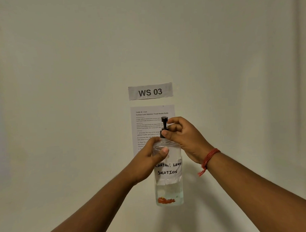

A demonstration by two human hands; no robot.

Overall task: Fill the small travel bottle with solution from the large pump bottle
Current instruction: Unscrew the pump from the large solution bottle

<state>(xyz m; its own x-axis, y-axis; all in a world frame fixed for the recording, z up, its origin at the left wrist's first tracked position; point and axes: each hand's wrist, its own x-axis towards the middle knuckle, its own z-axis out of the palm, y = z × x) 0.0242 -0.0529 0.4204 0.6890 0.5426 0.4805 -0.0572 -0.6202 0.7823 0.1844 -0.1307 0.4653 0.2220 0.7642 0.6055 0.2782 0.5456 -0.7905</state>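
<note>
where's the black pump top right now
Centre of the head view, the pump top sits on the big bottle, pinched by the right hand.

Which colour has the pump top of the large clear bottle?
Black: the pump top on the large clear plastic bottle shows plainly in the head view.

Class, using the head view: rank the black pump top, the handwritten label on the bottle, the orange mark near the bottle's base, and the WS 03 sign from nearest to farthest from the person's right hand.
1. Black pump top: pinched in the fingers of the right hand.
2. Handwritten label: just below, on the bottle's middle.
3 and 4. WS 03 sign, above on the wall, and orange mark, low near the base: too close to call.
</note>
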